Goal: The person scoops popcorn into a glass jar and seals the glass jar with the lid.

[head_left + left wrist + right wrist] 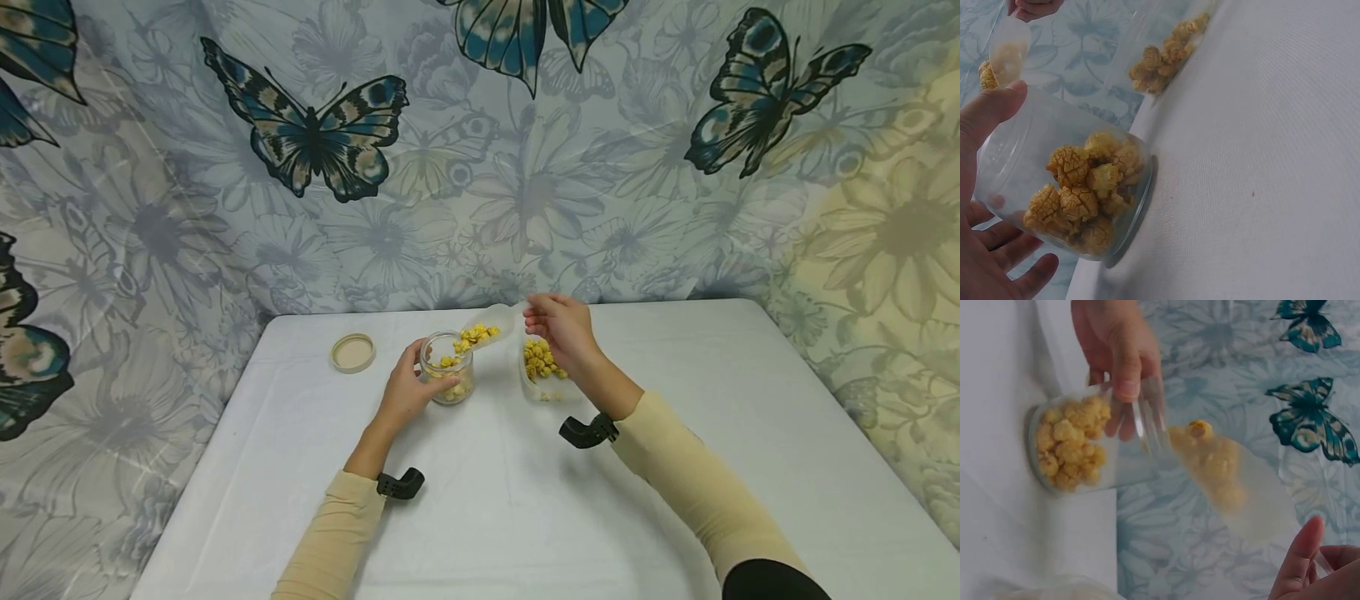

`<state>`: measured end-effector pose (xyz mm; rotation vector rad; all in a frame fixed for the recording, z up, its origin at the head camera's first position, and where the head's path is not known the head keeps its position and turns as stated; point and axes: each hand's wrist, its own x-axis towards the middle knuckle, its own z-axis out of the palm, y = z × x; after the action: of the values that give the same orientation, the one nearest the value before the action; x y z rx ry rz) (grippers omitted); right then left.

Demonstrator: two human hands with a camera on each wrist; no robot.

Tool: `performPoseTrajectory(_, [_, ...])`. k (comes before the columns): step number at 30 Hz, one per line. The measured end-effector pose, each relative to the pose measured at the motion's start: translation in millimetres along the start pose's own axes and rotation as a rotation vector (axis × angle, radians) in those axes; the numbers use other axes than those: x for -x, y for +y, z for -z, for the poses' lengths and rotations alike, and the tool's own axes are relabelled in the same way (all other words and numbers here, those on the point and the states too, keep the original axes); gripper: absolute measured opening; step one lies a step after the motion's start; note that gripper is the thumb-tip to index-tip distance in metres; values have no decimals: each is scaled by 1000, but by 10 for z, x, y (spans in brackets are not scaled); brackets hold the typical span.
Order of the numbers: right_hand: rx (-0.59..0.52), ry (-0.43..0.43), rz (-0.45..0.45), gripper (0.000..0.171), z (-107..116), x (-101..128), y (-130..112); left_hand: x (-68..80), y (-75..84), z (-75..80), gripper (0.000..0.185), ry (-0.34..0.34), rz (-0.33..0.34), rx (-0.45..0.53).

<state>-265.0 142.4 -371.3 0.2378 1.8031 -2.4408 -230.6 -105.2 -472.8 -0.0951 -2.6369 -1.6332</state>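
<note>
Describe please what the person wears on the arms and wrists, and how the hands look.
Both arms are in long, close-fitting cream sleeves; the right sleeve gives way to black cloth near the upper arm. The left sleeve ends at the wrist. On each wrist sits a small black angled camera mount. The left hand and the right hand are bare, with no gloves or rings visible.

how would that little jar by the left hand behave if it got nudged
The jar is probably light, since only popcorn fills its bottom part. It stands upright on a flat base, so it would likely slide on the tablecloth rather than tip. The left hand holding it should steady it.
</note>
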Motion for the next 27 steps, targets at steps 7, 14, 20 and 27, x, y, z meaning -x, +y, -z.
performPoseTrajectory(7, [119, -1, 57, 26, -113, -1, -64, 3, -12, 10, 90, -4, -13, 5])
performPoseTrajectory(14, [163, 10, 98, 15, -214, -9, -93, 1, -9, 24, 89, -8, -25, 5])
performPoseTrajectory(20, [165, -5, 116, 16, -223, -15, -107, 5, 7, 41, 88, -21, -7, 5])
performPoseTrajectory(27, [178, -3, 104, 18, -185, -40, -102, -5, -8, 48, 89, -30, 4, 0])
